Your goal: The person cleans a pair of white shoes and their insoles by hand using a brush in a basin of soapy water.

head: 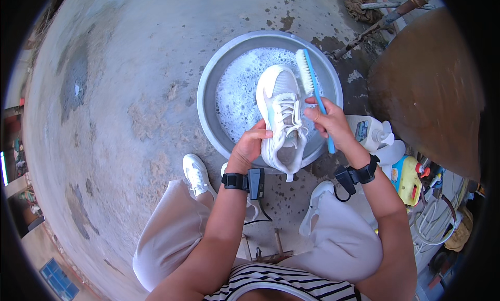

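A white lace-up sneaker (282, 117) is held over a round metal basin (207, 94), its toe pointing away from me and its laces tied. My left hand (252, 142) grips the shoe's left side near the heel, thumb on top. Foamy, soapy water (238, 90) fills the lower part of the basin. In my right hand (330, 119) is a scrub brush (314, 86) with a blue handle and white bristles. The bristles face the sneaker's right side but stand a little apart from it.
To the right of the basin stand a white pump bottle (365, 131) and a yellow jug (408, 180). Behind them is a large brown rounded vessel (427, 94). A coiled hose (433, 226) lies at the right. Another white shoe, partly hidden, sits near my left foot (197, 176).
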Action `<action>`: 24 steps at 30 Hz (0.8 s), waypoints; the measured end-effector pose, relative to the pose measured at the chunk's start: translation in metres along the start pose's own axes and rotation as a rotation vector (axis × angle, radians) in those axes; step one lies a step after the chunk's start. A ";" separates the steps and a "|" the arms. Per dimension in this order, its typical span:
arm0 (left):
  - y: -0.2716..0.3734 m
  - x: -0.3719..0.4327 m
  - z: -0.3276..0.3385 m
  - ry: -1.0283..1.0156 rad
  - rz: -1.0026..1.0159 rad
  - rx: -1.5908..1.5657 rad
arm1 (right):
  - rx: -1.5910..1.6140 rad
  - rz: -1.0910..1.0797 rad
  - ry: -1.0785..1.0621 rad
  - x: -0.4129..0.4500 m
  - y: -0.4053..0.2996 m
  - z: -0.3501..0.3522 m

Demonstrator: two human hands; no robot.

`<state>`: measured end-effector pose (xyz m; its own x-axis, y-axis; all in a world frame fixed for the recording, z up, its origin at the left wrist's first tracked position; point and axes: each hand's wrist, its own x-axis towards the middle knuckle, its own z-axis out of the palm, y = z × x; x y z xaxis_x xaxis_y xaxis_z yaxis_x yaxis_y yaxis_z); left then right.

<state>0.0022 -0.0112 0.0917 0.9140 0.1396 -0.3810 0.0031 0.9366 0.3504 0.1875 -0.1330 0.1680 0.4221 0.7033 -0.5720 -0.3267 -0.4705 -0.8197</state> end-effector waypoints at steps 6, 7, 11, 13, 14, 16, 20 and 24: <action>-0.007 0.007 0.001 0.081 0.049 0.011 | -0.453 -0.311 0.035 -0.025 0.020 0.026; -0.010 0.008 -0.001 0.078 0.044 0.010 | -0.631 -0.354 0.142 -0.025 0.022 0.032; -0.010 0.013 0.010 0.096 -0.022 0.009 | -0.527 -0.506 0.266 -0.002 0.035 0.025; -0.001 0.014 0.024 0.496 0.175 0.441 | -0.400 -0.472 0.353 0.007 0.031 0.017; 0.003 0.012 0.032 0.653 0.344 0.696 | -0.399 -0.436 0.383 0.012 0.033 0.011; 0.017 0.009 0.056 0.506 0.401 0.759 | -0.393 -0.424 0.429 0.010 0.027 0.005; 0.019 0.009 0.085 0.429 0.060 0.887 | -0.393 -0.528 0.481 0.004 0.021 0.019; -0.003 0.013 0.092 0.266 0.050 0.334 | -0.589 -0.759 0.429 -0.006 0.024 0.026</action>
<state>0.0513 -0.0423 0.1645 0.7799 0.3010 -0.5488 0.1328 0.7772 0.6151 0.1547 -0.1345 0.1531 0.6458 0.7284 0.2290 0.5629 -0.2515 -0.7874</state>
